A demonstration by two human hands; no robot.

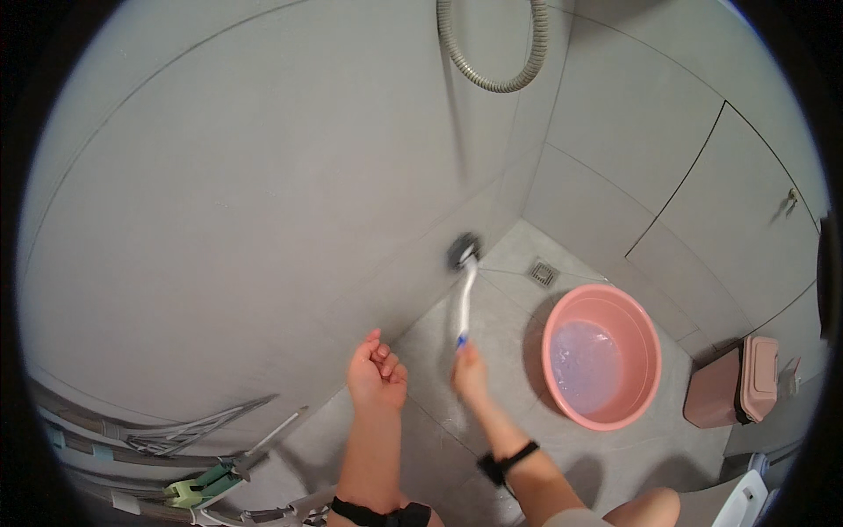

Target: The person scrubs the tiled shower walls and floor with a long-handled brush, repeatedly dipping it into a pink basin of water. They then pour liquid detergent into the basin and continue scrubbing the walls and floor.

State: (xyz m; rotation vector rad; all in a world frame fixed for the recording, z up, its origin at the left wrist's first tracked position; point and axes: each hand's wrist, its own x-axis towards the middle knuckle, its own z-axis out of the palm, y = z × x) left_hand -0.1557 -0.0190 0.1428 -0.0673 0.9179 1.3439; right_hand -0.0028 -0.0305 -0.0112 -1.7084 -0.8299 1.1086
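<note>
My right hand (469, 377) grips the blue lower end of a long-handled scrub brush (465, 296) with a white handle. Its dark round head (463, 251) is blurred and lies against the foot of the grey tiled wall (263, 217), near the corner. To the left, my left hand (377, 372) is raised palm up, its fingers loosely curled and nothing in them. Right of the brush, a pink plastic basin (649, 369) stands on the tiled floor (435, 402), holding cloudy, bluish water with some foam.
A square floor drain (543, 272) lies near the corner. A ribbed shower hose (500, 84) hangs above. At right are a pink lidded bin (714, 388) and a wall panel with a key (792, 197). Mops and a green-headed tool (197, 487) lean at lower left.
</note>
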